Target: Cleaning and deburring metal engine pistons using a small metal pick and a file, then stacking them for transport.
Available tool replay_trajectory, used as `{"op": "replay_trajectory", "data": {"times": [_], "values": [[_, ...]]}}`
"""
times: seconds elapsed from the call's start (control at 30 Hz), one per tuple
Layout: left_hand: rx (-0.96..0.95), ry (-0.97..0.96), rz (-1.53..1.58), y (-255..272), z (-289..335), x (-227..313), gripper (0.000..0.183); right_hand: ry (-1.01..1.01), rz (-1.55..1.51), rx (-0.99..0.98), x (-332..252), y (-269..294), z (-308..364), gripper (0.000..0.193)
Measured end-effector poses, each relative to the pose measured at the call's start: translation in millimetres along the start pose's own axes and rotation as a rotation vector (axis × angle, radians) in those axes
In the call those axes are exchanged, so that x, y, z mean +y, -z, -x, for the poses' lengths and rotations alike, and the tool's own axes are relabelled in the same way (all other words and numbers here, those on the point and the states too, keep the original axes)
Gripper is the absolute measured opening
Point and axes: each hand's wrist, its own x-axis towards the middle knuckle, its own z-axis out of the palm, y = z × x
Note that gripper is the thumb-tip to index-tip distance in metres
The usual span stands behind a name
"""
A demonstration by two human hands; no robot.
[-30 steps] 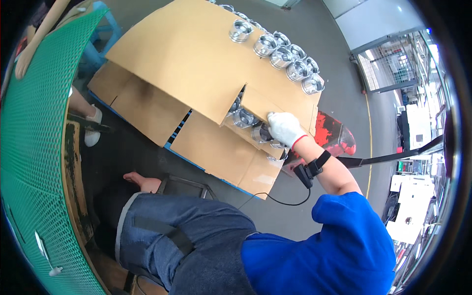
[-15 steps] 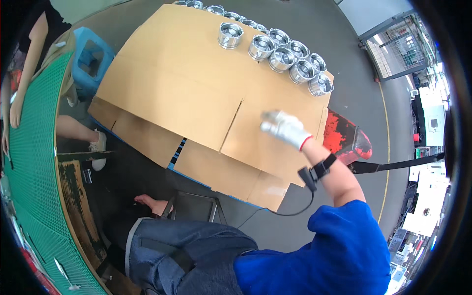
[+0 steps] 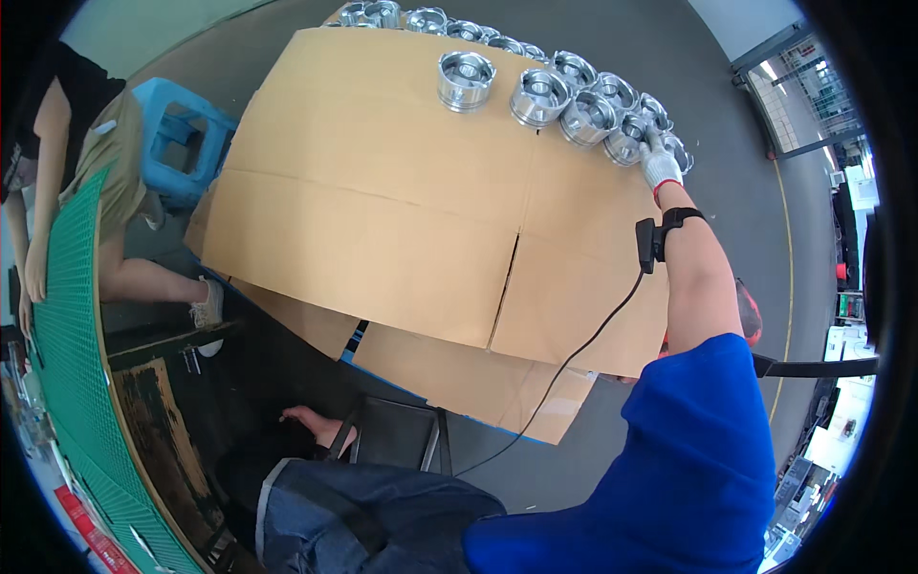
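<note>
Head view: reaching with the right hand (image 3: 660,165), in a white glove with a red cuff, to the far right of the broad cardboard sheet (image 3: 373,191), in among the silver pistons (image 3: 589,120) clustered there. Cannot tell the state of the grip: fingertips lost against bright metal, perhaps clasping the end piston (image 3: 682,153), perhaps only touching. Partly covered by the glove, too, at that corner. Left hand out of view. Standing apart from the cluster, open side up and fully visible: a single piston (image 3: 466,82). Farther left, along the far edge, more pistons (image 3: 426,20), with lower parts hidden by the sheet and some crowding the top of the frame. Beneath the dark slit (image 3: 505,292), contents impossible to make out. Behind the bare forearm, mostly blocked, something red (image 3: 751,314). Trailing from the black wrist device (image 3: 650,244), a thin cable (image 3: 602,325), hard to follow near the jeans (image 3: 382,512). At left, beside a green-topped counter (image 3: 72,263), a co-worker (image 3: 67,124) with head cut off by the dark lens rim.
</note>
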Motion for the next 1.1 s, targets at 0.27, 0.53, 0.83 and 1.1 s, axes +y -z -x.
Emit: {"op": "replay_trajectory", "data": {"times": [0.27,0.53,0.83,1.1], "values": [[0.028,-0.006,-0.043,-7,11,-8,0.048,-0.01,-0.051,-0.097,-11,3,-16,0.04],[0.026,0.03,-0.059,1,8,-15,0.053,-0.14,-0.076,-0.173,18,-5,-17,0.035],[-0.003,0.072,-0.065,7,-3,-14,0.059,0.298,0.058,-0.272,-63,30,82,0.032],[-0.053,0.111,-0.079,25,4,-3,0.065,0.391,-0.139,0.006,-149,43,83,0.079]]}}
